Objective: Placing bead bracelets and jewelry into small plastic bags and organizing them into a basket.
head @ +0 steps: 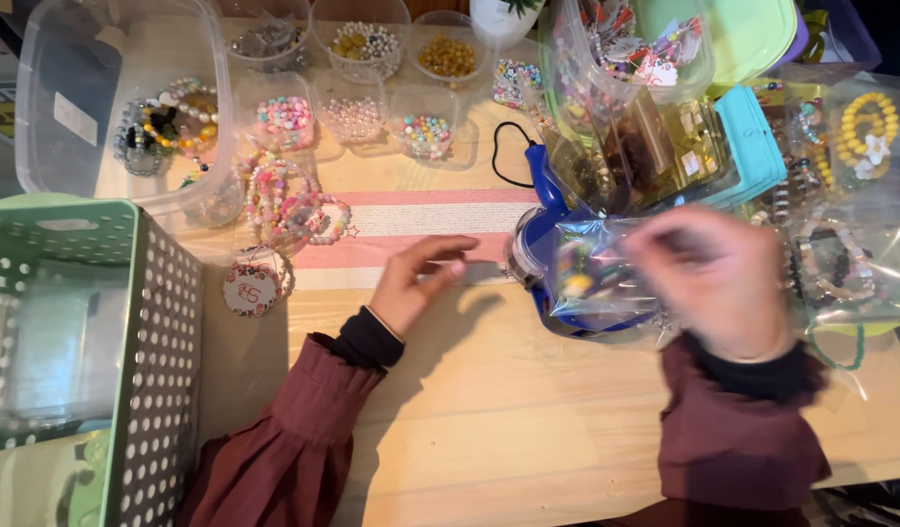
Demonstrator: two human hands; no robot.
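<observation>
Just beyond the left hand (411,283) lies a heap of beaded bracelets (289,203), with small open cups of loose beads (425,132) farther off, and a careless sweep of that sleeve could, I judge, knock beads across the surface (528,420). Its fingers (448,256) are loosely curled and press flat on a pink-and-white striped strip (411,220), pinching nothing I can make out. The right hand (718,278) is motion-blurred over a clear plastic bag of beads (591,273) just left of it; whether those fingers grip it I cannot tell, and a loose hold could spill it.
</observation>
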